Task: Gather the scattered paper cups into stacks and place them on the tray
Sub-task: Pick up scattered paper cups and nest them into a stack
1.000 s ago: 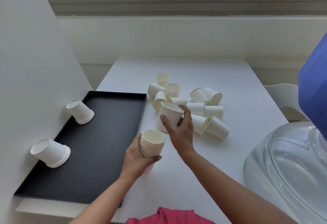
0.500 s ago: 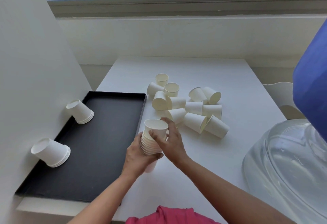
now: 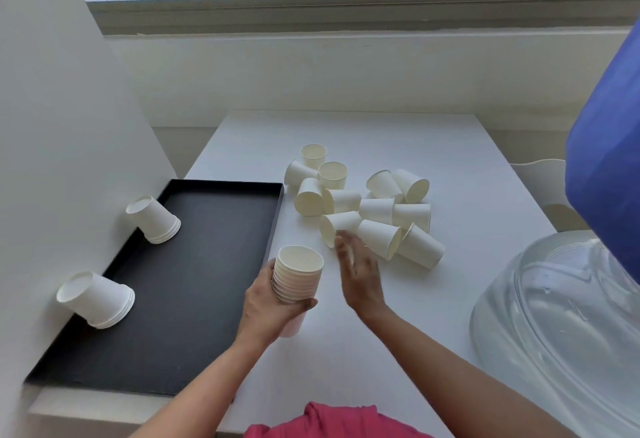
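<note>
Tray (image 3: 207, 281): lower left, holds two finished stacks (image 3: 154, 219) lying by the wall (image 3: 69, 126).
Loose cups (image 3: 377, 210): about a dozen, frame centre, not yet stacked.
Held stack (image 3: 298, 278): left hand (image 3: 266, 302) curled round it.
Right hand (image 3: 360, 275): fingers straight, empty.

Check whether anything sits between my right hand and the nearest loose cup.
Nothing visible does. The right hand is open, right at the nearest cup, which lies sideways at the near edge of the pile; contact is too blurred to tell. The left hand holds the stack aside.
</note>
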### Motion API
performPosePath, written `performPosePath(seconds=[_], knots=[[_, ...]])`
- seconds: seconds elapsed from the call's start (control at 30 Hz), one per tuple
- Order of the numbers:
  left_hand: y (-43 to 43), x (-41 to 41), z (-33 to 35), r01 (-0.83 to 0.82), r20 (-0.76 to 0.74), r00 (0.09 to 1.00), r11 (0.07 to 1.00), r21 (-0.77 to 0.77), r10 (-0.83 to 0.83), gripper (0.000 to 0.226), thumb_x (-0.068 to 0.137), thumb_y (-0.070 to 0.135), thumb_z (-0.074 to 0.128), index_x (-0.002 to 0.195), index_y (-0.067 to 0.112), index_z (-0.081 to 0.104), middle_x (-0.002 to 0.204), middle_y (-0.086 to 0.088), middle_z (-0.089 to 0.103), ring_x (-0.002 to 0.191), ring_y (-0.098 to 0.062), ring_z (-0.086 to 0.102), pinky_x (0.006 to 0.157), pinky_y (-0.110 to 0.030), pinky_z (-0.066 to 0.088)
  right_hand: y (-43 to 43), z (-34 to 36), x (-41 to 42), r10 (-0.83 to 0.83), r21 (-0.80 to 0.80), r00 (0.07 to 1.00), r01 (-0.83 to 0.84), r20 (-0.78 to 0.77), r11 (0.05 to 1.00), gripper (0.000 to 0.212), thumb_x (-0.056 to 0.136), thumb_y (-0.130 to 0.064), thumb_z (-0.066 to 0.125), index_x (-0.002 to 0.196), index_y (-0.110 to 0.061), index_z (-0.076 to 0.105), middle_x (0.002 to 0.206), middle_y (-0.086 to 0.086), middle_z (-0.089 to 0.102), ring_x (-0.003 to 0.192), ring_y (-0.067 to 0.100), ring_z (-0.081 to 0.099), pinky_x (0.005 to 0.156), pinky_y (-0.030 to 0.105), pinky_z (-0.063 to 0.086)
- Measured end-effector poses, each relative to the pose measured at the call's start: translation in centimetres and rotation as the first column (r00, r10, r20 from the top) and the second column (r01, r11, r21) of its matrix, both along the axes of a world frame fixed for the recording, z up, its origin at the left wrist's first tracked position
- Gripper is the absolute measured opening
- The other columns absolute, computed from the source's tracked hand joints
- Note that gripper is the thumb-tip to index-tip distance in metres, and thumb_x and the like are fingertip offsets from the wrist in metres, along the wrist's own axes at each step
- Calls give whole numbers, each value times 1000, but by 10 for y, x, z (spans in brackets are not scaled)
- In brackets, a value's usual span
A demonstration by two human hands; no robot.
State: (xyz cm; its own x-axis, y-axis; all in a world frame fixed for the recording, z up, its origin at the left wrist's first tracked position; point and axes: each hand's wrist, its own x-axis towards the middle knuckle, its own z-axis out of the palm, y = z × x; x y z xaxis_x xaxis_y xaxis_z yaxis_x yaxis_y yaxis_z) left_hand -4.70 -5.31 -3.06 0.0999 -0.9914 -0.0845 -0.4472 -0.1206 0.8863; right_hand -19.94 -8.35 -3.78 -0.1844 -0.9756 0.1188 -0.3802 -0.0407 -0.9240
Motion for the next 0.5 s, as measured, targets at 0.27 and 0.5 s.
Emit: performPosePath(seconds=[0.27,0.5], knots=[[1,1,-2,16,3,1000,1000,23,-16,83,54,17,88,126,20,47,102,5,59,96,-16,56,81,-25,41,-37,-17,-85,-273,16,825,323,-495,946,46,98,-35,38,134,-7,43,139,12,48,131,27,40,106,42,28],[-3,-2,-5,30,19,999,999,26,-30,86,53,19,89,128,20,47,104,5,59,97,-16,56,82,-26,42,-35,-30,-106,-75,221,704,320,-706,921,49,98,-26,32,143,-11,22,150,6,29,142,21,19,110,51,20]])
